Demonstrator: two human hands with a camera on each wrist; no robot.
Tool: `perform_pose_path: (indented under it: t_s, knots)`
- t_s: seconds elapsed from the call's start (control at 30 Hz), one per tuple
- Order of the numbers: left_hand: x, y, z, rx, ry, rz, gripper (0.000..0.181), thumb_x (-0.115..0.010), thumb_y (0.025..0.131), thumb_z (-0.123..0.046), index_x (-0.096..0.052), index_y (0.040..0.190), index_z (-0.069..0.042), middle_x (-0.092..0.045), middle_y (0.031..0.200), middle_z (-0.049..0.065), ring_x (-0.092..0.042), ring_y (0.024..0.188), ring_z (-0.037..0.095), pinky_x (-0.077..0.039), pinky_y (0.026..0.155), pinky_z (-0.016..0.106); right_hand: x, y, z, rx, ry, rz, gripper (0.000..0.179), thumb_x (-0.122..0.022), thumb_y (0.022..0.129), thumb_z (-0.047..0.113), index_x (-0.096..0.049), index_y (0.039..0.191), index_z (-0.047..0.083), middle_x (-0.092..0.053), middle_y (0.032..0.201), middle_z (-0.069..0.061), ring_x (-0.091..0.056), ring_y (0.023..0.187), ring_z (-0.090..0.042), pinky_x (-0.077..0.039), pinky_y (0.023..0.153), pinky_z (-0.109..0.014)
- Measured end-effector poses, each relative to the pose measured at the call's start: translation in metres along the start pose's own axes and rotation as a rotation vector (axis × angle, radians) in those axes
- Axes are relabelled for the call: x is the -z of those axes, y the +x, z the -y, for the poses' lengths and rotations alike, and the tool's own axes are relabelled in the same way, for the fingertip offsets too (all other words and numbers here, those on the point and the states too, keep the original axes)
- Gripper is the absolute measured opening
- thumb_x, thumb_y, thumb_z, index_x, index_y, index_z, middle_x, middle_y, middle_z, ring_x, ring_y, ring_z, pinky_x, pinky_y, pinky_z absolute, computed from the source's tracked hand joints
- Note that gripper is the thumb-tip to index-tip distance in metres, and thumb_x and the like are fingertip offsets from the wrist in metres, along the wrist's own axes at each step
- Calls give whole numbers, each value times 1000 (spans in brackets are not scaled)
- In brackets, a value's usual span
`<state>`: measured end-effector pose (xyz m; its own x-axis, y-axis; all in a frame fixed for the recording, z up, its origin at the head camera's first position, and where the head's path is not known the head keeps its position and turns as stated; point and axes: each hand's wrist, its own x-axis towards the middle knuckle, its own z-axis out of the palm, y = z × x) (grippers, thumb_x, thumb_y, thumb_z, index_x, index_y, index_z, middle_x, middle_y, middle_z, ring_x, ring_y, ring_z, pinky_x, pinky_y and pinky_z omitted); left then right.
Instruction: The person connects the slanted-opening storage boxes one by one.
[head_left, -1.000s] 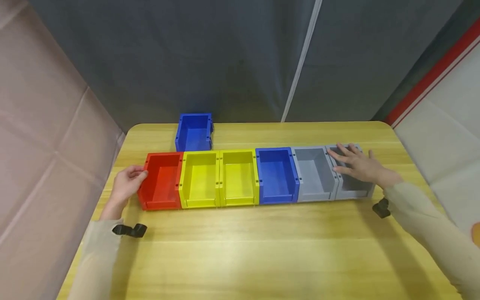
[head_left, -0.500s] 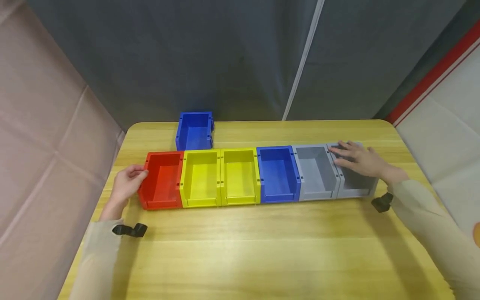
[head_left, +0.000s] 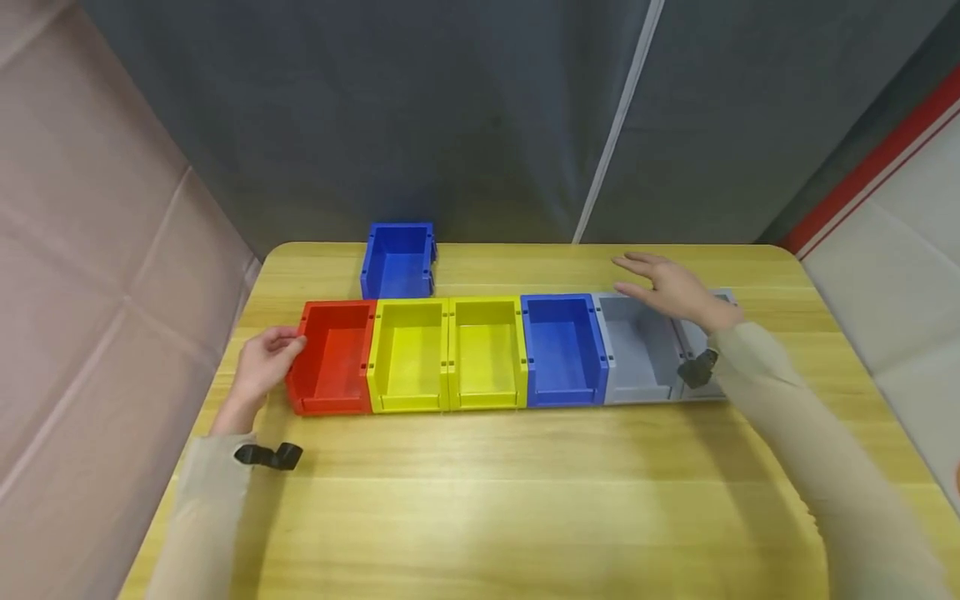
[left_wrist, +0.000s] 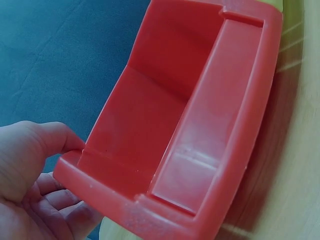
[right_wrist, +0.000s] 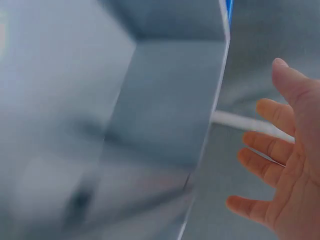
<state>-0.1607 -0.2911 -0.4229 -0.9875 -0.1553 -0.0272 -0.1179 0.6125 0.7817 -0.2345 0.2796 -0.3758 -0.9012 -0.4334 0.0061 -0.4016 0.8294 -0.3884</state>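
Observation:
At the left end of a row of plastic storage bins, my left hand (head_left: 267,362) pinches the side wall of the red bin (head_left: 335,358). In the left wrist view the thumb (left_wrist: 57,137) is at the rim and the other fingers lie outside the wall. Two yellow bins, a blue bin (head_left: 564,346) and two grey bins (head_left: 637,342) continue the row side by side. Over the back of the grey bins is my right hand (head_left: 671,287), fingers extended and holding nothing. The right forearm and hand partly cover the end grey bin (head_left: 697,337).
A separate blue bin (head_left: 399,258) stands behind the row, close behind the left yellow bin (head_left: 409,354). The wooden table (head_left: 480,492) extends in front of the row. A dark grey curtain (head_left: 360,117) hangs past the table's back edge.
My right hand has left the end grey bin, moving left and back over the grey bins. My left hand keeps its hold on the red bin. The view has shifted slightly.

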Motion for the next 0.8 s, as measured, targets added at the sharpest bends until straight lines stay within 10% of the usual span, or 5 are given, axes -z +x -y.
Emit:
perform_pose_path:
  t_s: [0.8]
  knots:
    - [-1,-1,-1,2,1,-5,37,-54,95,-20,-55,114,12,-59,106,29,-48,72,-9,-44,63,8,-38,126,102,113,179,145,53,-53,96,29,-40,142,6,-41,143,-17,-35,133,-32,-26,110,-44]
